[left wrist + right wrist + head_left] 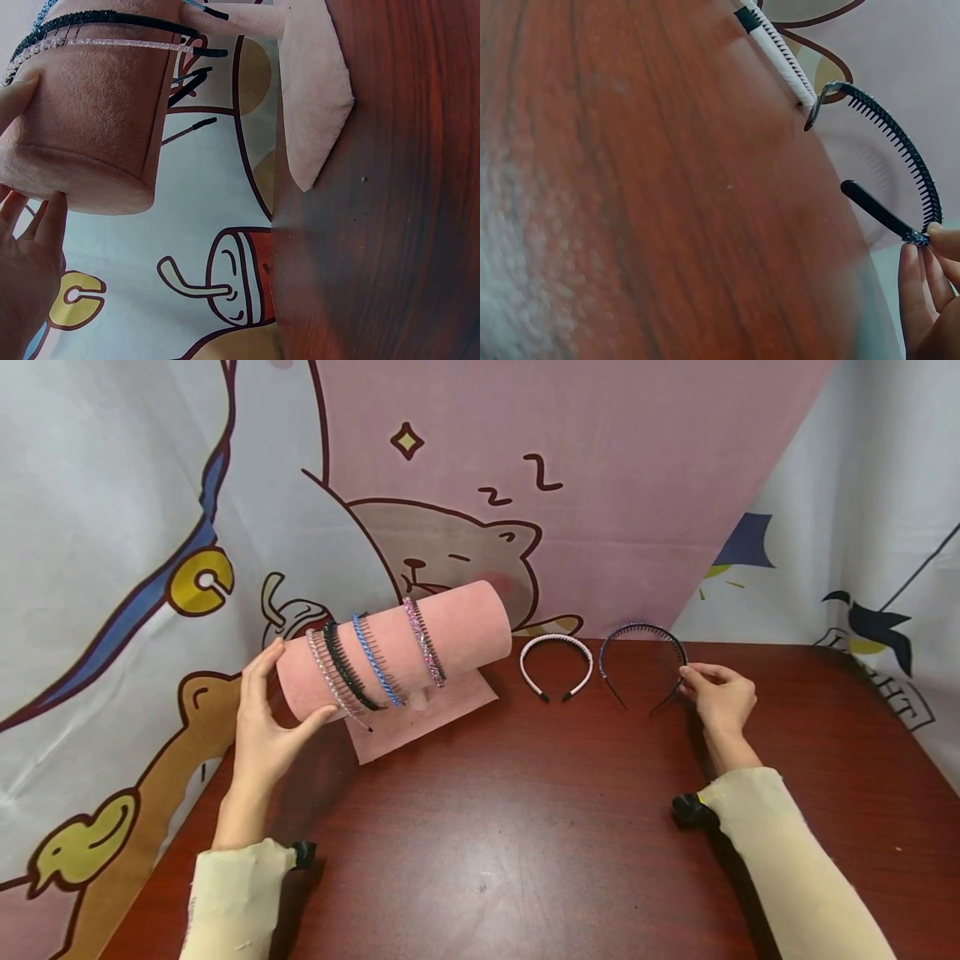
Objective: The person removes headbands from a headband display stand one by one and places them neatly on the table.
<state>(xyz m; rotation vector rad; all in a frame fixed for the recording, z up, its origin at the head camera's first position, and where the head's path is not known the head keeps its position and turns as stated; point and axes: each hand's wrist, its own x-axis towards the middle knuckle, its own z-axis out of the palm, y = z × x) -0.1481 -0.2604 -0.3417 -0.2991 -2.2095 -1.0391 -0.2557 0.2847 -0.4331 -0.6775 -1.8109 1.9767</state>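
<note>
A pink padded headband stand (472,627) has a thick roll over a flat base (420,727). My left hand (262,727) holds the roll's left end, thumb on the front and fingers at the end face. Round the roll sit a clear beaded headband (330,672), a black one (347,672), a blue one (375,660) and a pink glittery one (425,643). At the right, my right hand (720,697) pinches one side of a dark toothed headband (645,627) between thumb and fingers. In the right wrist view its two ends (877,210) point left.
A white headband (557,637) with black tips lies on the brown table (510,843) between the stand and the dark headband. A cartoon-printed cloth (637,460) hangs along the back and sides, close behind the stand and headbands.
</note>
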